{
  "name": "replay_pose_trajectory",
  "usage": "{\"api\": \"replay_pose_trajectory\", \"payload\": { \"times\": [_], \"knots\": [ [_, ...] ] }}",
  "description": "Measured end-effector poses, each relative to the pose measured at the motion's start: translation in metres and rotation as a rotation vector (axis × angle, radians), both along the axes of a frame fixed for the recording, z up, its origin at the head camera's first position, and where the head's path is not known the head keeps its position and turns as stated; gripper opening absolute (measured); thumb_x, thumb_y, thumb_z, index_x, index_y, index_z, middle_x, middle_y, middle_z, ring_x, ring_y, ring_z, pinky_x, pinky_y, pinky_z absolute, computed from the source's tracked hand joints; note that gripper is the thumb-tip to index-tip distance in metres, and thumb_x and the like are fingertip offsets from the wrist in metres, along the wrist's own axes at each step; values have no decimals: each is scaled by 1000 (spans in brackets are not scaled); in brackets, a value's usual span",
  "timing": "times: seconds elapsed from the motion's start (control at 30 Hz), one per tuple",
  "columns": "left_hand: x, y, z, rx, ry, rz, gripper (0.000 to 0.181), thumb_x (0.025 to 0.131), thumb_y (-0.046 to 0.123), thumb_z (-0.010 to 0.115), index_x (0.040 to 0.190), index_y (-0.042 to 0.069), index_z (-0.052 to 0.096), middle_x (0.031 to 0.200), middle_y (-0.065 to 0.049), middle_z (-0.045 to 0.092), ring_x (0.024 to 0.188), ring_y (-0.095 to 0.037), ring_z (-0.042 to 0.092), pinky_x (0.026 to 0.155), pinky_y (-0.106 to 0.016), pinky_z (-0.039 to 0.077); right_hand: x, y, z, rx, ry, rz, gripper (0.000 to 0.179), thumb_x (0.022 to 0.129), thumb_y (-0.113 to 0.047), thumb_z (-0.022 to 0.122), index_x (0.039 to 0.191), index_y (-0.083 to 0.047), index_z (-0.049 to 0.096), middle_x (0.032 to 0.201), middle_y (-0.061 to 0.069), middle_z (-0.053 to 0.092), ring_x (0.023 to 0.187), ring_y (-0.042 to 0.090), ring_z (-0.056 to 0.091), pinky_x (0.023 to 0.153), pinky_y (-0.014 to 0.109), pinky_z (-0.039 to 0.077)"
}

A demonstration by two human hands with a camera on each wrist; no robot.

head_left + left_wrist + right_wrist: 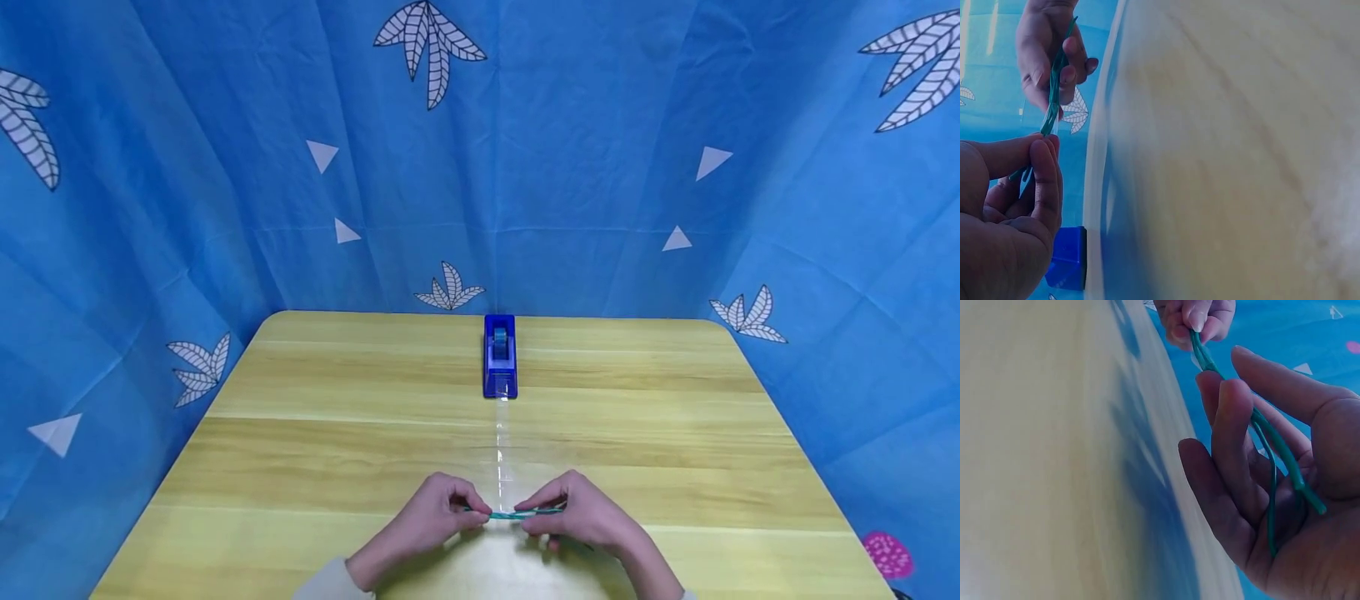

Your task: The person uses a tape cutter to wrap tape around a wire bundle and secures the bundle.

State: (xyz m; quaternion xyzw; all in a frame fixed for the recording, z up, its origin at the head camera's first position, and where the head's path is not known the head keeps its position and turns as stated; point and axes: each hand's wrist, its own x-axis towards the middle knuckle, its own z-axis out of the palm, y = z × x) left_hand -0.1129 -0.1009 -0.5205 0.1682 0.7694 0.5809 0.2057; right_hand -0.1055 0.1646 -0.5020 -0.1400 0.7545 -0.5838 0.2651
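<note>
Green wires (pixel 508 516) stretched over the table (pixel 315 450), pinched by the left hand (pixel 438 510) and lying across the loosely open right hand (pixel 583 512), apparently mid-taping, the next move likely needing a steady roll into the tape (pixel 502 454).

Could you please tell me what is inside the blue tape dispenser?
In the head view, a roll of tape shows from above inside the blue tape dispenser. The dispenser's body covers the roll's lower part and anything beneath.

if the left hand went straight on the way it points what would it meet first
Besides the green wire the left hand pinches, likely the near end of the clear tape, then the right hand; depth is unclear.
</note>
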Motion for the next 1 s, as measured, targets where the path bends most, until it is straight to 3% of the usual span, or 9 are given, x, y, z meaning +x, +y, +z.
{"api": "replay_pose_trajectory", "payload": {
  "times": [0.13, 0.37, 0.67, 0.87, 1.0],
  "knots": [
    [0, 0, 0, 6, -11, 7, 13, 88, -5, 75, 83, 8, 76, 84, -3, 75, 68, -9, 63, 63, -17, 54, 6, 7, -3, -25, -17, -22, 27, 88, -10, 82, 114, -4, 79, 90, 17, 78, 50, 8, 62, 49, 17, 49],
    [1, -2, 1, 18, -8, 19, 5, 87, -2, 77, 87, 3, 77, 88, -10, 76, 70, -10, 65, 64, -18, 56, 11, 14, -7, -90, -56, -90, 25, 97, -21, 74, 111, -2, 79, 84, 14, 76, 51, 5, 59, 51, 18, 49],
    [0, -4, 3, 12, -2, 37, 5, 87, 4, 79, 92, 2, 78, 88, -10, 76, 67, -9, 60, 60, -15, 51, 13, 6, -14, -166, -50, -172, 25, 89, -8, 79, 104, 11, 75, 87, 27, 75, 68, 11, 70, 74, 25, 62],
    [-1, -4, 3, 29, -17, 37, 9, 86, 5, 81, 93, 2, 78, 88, -8, 77, 70, -8, 63, 62, -16, 53, 13, 6, -14, -171, -63, -207, 25, 86, -5, 81, 103, 13, 74, 96, 30, 75, 67, 11, 72, 73, 25, 63],
    [0, -4, 3, 74, -53, 18, 18, 88, 7, 80, 103, 0, 75, 94, -8, 75, 78, -11, 68, 70, -19, 59, 13, 7, -13, -156, -49, -211, 24, 85, -4, 82, 102, 12, 75, 94, 30, 75, 67, 13, 72, 72, 25, 63]
  ]
}}
